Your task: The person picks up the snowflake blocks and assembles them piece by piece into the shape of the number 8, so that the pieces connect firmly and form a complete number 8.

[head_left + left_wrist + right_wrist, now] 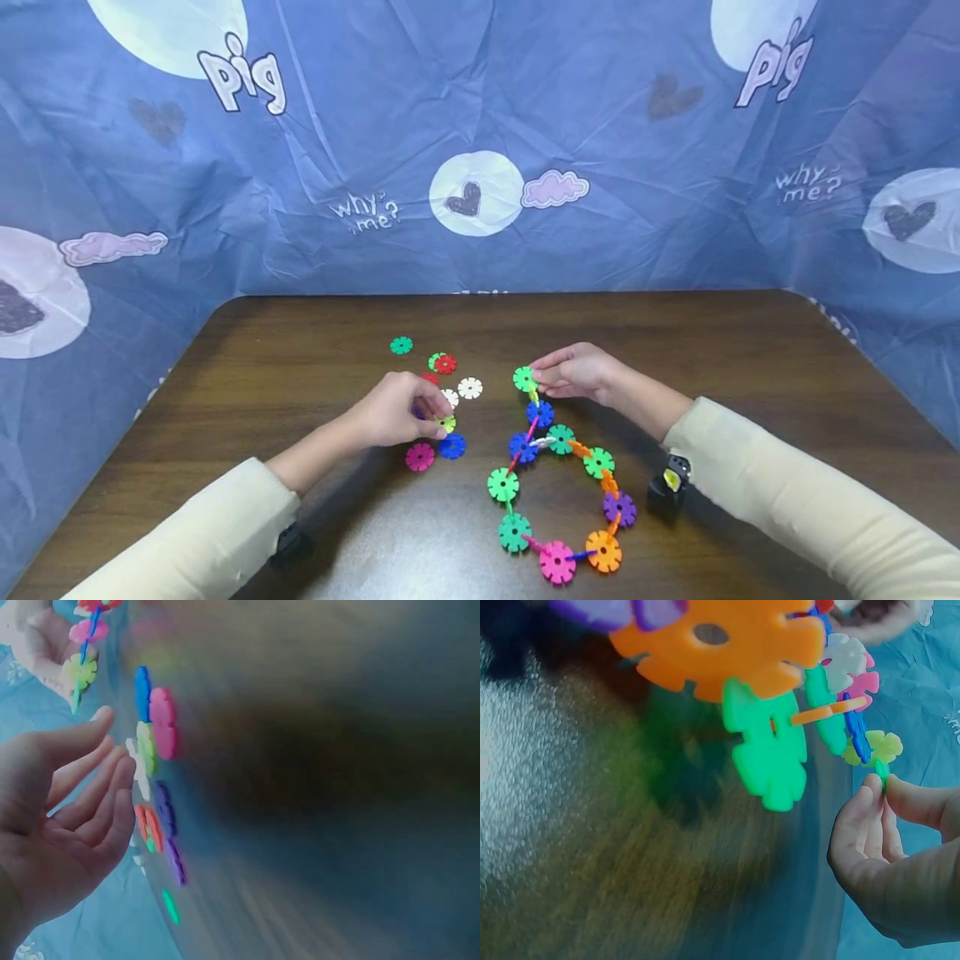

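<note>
Right hand (581,372), pinching chain (562,434); left hand (397,408), near discs (452,447)

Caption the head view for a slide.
Right hand pinches the green end disc of a linked chain while the left hand hovers by loose discs.

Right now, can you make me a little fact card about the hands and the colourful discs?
Chain: joined discs, a ring with a short tail
Right hand: pinches the green disc ending the tail
Left hand: close to a yellow-green disc; can't tell if touching
Loose discs: grouped near the left hand
Tabletop: brown
</note>
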The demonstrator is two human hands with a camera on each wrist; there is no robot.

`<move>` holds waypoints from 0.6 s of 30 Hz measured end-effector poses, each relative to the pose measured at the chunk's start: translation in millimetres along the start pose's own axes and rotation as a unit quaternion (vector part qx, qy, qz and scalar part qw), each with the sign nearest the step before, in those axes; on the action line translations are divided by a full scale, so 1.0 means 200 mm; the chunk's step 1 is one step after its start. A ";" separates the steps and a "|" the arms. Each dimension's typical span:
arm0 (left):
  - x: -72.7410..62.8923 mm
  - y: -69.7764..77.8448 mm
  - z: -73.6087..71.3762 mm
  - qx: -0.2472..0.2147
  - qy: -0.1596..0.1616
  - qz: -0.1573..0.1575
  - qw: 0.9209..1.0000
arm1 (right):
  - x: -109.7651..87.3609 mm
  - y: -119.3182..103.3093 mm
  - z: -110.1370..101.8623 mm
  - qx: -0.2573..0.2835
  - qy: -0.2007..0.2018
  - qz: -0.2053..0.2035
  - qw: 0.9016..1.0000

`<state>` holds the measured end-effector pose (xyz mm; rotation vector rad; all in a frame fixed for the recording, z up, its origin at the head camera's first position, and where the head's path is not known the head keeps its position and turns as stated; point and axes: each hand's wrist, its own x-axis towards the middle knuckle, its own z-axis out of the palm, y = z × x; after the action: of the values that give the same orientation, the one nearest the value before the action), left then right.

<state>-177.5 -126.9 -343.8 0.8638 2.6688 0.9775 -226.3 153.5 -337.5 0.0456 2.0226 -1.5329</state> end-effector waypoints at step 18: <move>-0.13 0.02 0.01 0.040 0.010 0.013 0.999 | 0.00 0.02 -0.01 0.013 -0.013 0.007 1.000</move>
<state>-152.5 -138.1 -343.5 0.9119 2.7362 0.8958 -226.4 156.3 -340.3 0.0502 1.9786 -1.5424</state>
